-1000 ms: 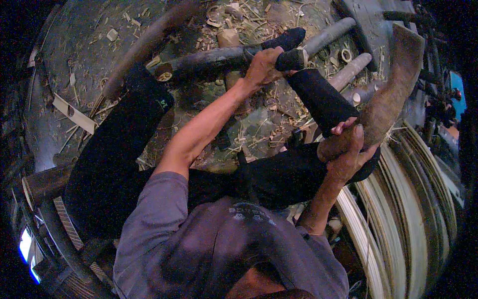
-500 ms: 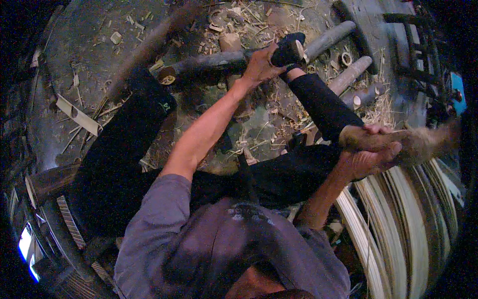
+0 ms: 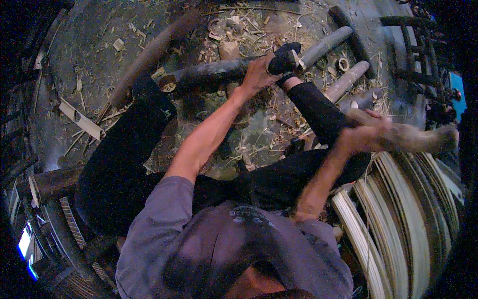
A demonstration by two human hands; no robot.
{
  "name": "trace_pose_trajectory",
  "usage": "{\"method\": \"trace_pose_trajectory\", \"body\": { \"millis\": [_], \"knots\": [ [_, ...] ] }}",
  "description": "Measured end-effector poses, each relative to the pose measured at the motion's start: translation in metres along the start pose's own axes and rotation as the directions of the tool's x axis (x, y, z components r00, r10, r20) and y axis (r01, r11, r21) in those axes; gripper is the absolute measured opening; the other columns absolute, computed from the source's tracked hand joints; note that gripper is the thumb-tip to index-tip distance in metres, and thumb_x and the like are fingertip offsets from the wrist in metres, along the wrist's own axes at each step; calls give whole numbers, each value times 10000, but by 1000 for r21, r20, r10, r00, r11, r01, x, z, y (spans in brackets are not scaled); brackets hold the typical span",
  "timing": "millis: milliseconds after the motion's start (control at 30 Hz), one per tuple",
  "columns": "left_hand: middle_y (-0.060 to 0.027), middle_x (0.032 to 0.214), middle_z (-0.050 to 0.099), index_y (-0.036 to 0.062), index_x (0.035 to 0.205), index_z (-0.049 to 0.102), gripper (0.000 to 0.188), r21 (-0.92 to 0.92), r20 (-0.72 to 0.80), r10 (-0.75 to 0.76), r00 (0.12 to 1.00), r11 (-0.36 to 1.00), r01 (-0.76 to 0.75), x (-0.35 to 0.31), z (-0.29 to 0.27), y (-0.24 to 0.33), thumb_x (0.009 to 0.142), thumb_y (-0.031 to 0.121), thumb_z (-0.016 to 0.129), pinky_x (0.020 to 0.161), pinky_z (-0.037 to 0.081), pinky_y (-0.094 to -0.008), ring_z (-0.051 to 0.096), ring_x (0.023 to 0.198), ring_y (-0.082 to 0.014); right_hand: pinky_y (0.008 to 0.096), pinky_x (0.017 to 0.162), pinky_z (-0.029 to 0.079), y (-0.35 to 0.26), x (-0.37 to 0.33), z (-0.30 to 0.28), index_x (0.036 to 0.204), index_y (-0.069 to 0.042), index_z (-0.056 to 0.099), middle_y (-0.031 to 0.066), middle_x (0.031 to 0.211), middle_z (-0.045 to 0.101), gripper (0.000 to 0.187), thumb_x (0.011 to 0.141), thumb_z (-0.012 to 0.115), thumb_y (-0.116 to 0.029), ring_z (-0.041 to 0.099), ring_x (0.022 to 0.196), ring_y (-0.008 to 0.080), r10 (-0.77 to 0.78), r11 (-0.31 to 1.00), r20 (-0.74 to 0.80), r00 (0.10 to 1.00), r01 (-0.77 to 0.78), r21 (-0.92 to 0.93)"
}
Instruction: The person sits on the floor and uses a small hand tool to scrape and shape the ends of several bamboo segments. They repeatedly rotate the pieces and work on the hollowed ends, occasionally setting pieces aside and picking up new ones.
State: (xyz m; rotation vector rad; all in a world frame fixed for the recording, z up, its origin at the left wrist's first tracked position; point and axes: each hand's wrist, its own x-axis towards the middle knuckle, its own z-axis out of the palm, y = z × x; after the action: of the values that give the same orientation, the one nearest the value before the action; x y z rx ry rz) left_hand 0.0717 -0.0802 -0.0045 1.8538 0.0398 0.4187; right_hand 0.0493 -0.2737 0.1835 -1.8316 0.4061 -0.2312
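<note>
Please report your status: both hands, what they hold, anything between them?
Left hand: closed on pale-ended dark piece. Right hand: holding long brown thing, blurred. Black trouser leg between them.

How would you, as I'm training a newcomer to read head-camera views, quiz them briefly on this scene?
1. Which hand grips the thick brown club-like piece? (a) left hand (b) right hand (c) neither
2. True or false: pale curved strips lie on the person's right.
3. What colour are the sleeves of the person's shirt?

Key: 1: b. 2: true. 3: greyish purple, in this dim light.
</note>
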Motion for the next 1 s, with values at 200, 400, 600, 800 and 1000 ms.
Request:
{"method": "trace_pose_trajectory", "body": {
  "millis": [200,400,600,800,1000],
  "knots": [
    [-158,933,628,83,1065,537,504,172,63,25,998,985,-36,9,4,-26,632,242,738,711,488,-417,614,873,-325,307,734,465,97,-22,54,1175,2,446,117,941,591,454,766,633,-59,561,824,192,-264,895,189,946,313,-317],
    [-180,1067,597,61,1170,512,678,235,94,-90,992,970,65,-5,2,-26,605,345,753,809,457,-450,574,964,-378,322,690,459,2,20,8,1016,-1,472,86,797,578,302,803,599,-171,558,729,175,60,998,-201,978,-63,-10],
    [-190,1021,608,83,1167,517,655,381,107,10,994,923,-50,-13,15,-49,619,359,744,761,460,-452,585,921,-380,351,895,415,91,-36,60,1221,62,391,158,1111,547,638,715,705,-168,538,978,252,365,905,125,923,-320,-282],
    [-169,913,645,87,1103,526,559,186,-264,-353,897,894,407,27,27,-17,615,256,740,753,474,-471,610,883,-383,273,576,465,51,-28,25,1223,29,377,75,819,570,588,729,676,-81,557,632,147,-156,977,149,977,175,-126],
    [-21,843,608,47,956,572,411,-559,-371,-479,796,799,221,15,-37,6,631,190,780,704,459,-329,568,761,-165,317,850,418,4,-24,35,1247,51,371,152,1085,522,655,706,706,-101,525,960,231,-386,888,266,883,434,-153]
  ]
}}
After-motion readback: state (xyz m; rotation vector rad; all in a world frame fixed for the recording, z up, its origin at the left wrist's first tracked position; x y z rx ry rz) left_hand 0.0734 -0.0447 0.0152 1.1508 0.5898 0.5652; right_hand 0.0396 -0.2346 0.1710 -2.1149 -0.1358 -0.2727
